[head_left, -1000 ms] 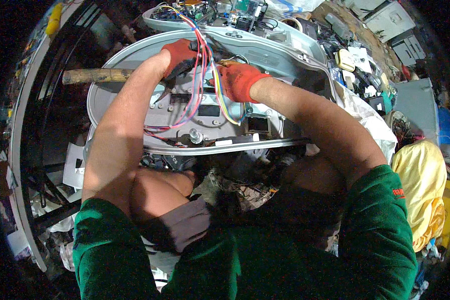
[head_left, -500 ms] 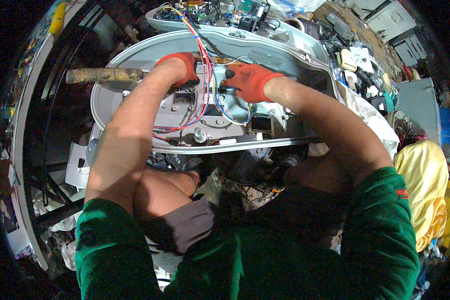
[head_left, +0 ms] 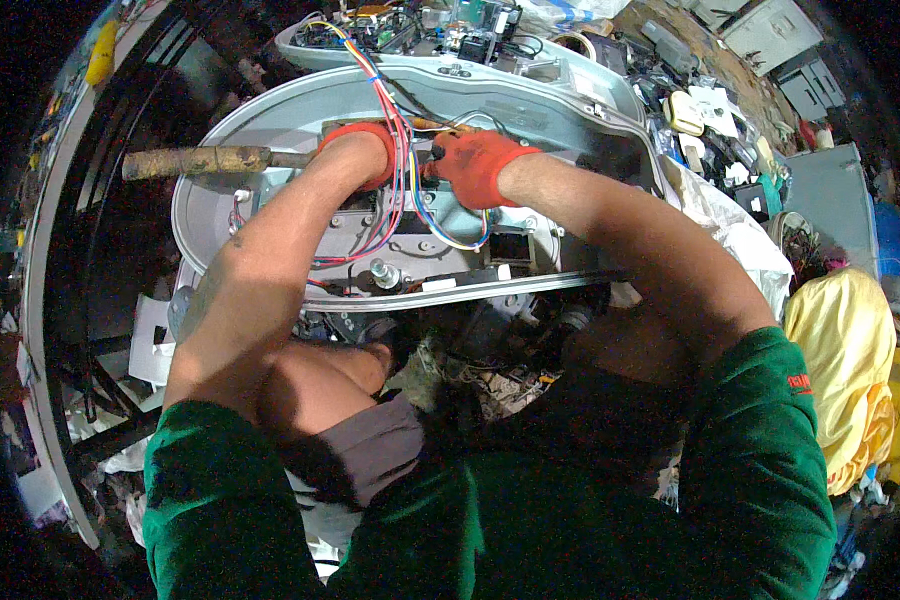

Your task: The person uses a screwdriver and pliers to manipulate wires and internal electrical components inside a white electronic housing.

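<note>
Both hands wear red-orange work gloves and reach into a large grey plastic housing. My left hand is closed at the middle of the housing, behind a bundle of coloured wires; what its fingers grip is hidden. A tool with a worn wooden handle juts out over the housing's left edge, its thin shaft running toward that hand. My right hand is just right of the wires, fingers curled, with the fingertips close to the left hand. An orange-brown rod-like piece lies behind them.
A second grey shell holding circuit boards and wires stands behind the housing. Heaped electronic scrap lies at the far right. A yellow sack is at the right, a metal frame at the left. A silver cylindrical post rises near the housing's front edge.
The view has shifted slightly. My right hand has moved left, closer to the left hand, and its fingers are more curled. The handle's thin shaft now shows beside my left wrist.
</note>
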A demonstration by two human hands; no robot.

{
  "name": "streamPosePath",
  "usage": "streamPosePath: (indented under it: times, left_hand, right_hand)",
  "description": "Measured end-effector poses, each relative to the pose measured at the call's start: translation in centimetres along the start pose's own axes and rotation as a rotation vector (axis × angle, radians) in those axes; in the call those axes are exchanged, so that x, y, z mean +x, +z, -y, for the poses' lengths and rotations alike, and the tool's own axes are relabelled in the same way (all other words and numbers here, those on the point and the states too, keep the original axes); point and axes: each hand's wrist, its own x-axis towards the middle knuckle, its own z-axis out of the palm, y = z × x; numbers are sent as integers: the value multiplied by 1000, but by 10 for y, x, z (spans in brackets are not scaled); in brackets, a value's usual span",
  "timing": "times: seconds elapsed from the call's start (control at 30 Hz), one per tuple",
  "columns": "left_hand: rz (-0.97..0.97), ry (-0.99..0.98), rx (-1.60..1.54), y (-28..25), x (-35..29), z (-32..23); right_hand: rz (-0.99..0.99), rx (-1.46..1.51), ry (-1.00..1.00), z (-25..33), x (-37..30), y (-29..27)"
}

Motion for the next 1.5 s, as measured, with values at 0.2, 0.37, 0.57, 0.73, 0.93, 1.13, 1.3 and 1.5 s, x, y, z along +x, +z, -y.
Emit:
streamPosePath:
  times: [0.2, 0.37, 0.57, 0.73, 0.93, 1.13, 1.3, 1.5]
  left_hand:
    - [-118, -38, -94, 8, 12, 12]
    - [-301, 59, -255, 0, 18, 53]
    - [-250, 143, -154, -9, 13, 37]
    - [-257, 57, -100, -1, 4, 36]
    - [-282, 91, -107, -16, -3, 34]
    - [-295, 91, -47, -18, -10, 41]
    - [-363, 173, -118, -16, -12, 47]
    - [-263, 151, -111, -8, -8, 59]
  right_hand:
    - [89, 18, -21, -4, -3, -9]
    - [43, -48, -65, -23, -6, 3]
    - [-186, 77, -57, -40, -19, 30]
    - [-165, 206, 77, -12, -13, 6]
    - [-262, 183, 23, 4, 19, 11]
    - [-98, 280, 204, 23, 33, -14]
    - [-85, 1, 175, 33, 51, -6]
    - [166, -4, 230, 28, 33, -34]
